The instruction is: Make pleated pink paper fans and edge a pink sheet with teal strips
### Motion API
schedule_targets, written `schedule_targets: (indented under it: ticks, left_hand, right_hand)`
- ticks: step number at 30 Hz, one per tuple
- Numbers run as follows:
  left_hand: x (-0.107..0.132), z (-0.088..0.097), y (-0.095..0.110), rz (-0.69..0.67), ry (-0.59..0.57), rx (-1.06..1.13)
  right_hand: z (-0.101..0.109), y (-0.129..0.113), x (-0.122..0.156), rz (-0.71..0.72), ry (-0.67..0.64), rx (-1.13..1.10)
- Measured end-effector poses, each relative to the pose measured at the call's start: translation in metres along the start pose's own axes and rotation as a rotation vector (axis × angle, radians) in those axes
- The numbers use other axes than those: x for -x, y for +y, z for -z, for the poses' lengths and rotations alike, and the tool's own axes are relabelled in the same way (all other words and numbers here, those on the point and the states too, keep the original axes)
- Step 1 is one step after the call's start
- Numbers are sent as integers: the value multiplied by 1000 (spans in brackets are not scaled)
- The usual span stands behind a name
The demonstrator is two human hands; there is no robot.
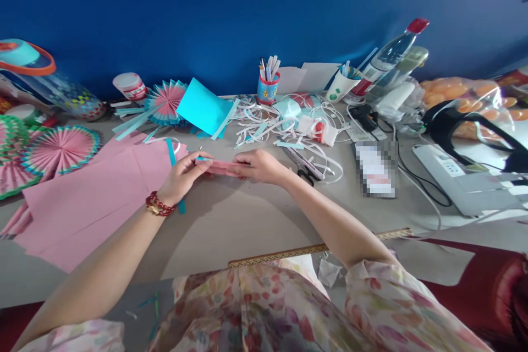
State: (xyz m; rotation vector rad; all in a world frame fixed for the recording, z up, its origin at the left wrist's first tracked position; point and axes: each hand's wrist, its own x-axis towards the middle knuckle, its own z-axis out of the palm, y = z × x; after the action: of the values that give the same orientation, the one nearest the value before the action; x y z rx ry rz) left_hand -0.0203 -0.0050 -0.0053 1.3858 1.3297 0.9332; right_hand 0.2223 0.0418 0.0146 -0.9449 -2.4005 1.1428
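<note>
Between my two hands, just above the grey table, a narrow folded strip of pink paper (pixel 225 168) stretches sideways, with a bit of blue at its left end. My left hand (pixel 183 175), a red bead bracelet (pixel 159 204) at its wrist, pinches that left end. The fingers of my right hand (pixel 263 167) are closed on the other end. Large sheets of pink paper (pixel 88 195) lie under and left of my left hand. To the right of my right hand are scissors (pixel 304 165) with black handles, partly among white paper strips (pixel 264 126).
Pleated paper fans (pixel 61 151) and blue paper (pixel 204 104) lie at the left and back. A pen holder (pixel 268 88), a paper cup (pixel 340 87) and a plastic bottle (pixel 388 58) stand along the wall. A phone (pixel 376 170) and cables lie rightward.
</note>
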Motion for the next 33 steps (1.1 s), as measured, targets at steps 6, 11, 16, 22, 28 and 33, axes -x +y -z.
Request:
schedule_targets:
  ticks: [6, 11, 16, 22, 28, 33]
  left_hand:
    - [-6, 3, -6, 54, 35, 68]
    - [-8, 3, -5, 162, 112, 224]
    - [-7, 5, -5, 192, 96, 244]
    - [-6, 6, -1, 211, 69, 244]
    - [-6, 5, 1, 193, 93, 203]
    - [-7, 8, 0, 201, 85, 223]
  right_hand:
    - [0, 9, 0, -170, -22, -234]
    - [5, 19, -3, -219, 23, -414]
    - [8, 20, -4, -279, 15, -468]
    - [12, 22, -2, -335, -32, -478]
    - [15, 19, -1, -295, -74, -543]
    - [17, 18, -2, -293, -51, -591]
